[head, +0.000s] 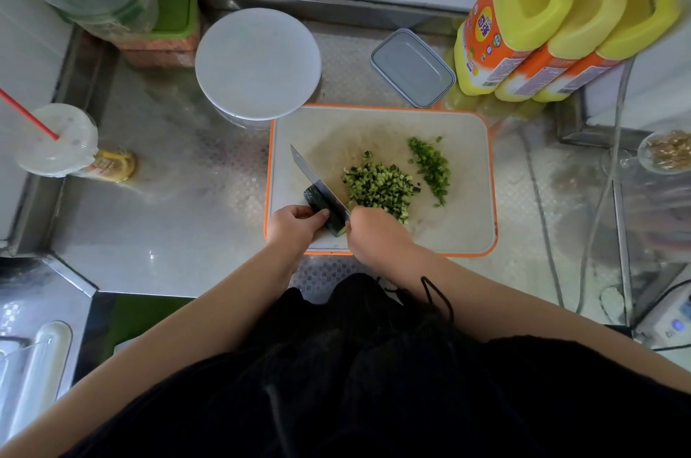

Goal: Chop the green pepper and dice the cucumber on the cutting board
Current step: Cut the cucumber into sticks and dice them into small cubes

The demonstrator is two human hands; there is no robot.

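Orange-rimmed cutting board point(467, 233) lies mid-desk; near its front-left corner the left hand point(295, 227) grips the cucumber point(324, 209) (diced pile point(377, 188) beside), right hand point(372, 229) clamped on the knife point(318, 182).

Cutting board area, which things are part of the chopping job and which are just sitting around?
In use: cutting board, knife, cucumber piece, diced cucumber, chopped green pepper.

Lying about: detergent bottles, grey lidded box, white round lid, cup with straw.
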